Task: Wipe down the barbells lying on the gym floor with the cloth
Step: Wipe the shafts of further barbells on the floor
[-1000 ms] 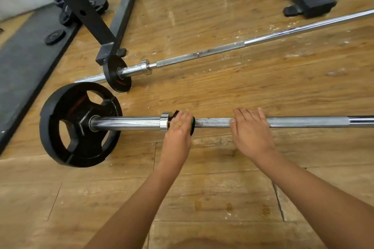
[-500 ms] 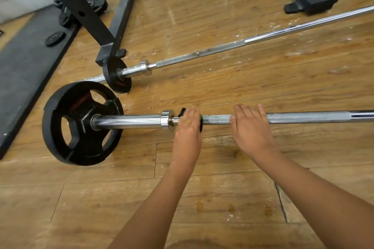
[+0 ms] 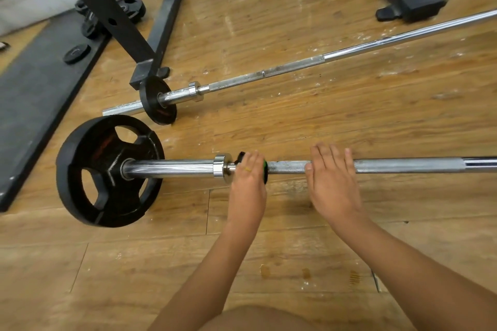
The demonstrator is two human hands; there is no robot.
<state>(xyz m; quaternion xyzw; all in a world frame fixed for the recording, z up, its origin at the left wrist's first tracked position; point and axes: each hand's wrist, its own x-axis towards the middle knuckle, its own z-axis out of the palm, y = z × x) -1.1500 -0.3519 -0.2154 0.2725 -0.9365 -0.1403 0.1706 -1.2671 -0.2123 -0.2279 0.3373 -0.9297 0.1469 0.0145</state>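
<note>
A chrome barbell (image 3: 403, 166) lies across the wooden floor in front of me, with a large black weight plate (image 3: 107, 169) on its left sleeve. My left hand (image 3: 248, 183) grips a dark cloth with a green edge (image 3: 265, 169), wrapped round the shaft just right of the collar. Further right, my right hand (image 3: 332, 183) rests on the same shaft, fingers straight over the bar. A second barbell (image 3: 295, 64) lies further back at a slant, carrying a small black plate (image 3: 157, 101).
A black rack frame (image 3: 158, 35) stands at the back left, its foot touching the far barbell's small plate. Loose small plates (image 3: 76, 52) lie on a dark rubber mat (image 3: 32, 83) to the left. Another black machine foot (image 3: 411, 0) stands at the back right.
My left hand with the cloth slid a little right along the shaft, then stayed just right of the collar. My right hand stays resting on the bar.
</note>
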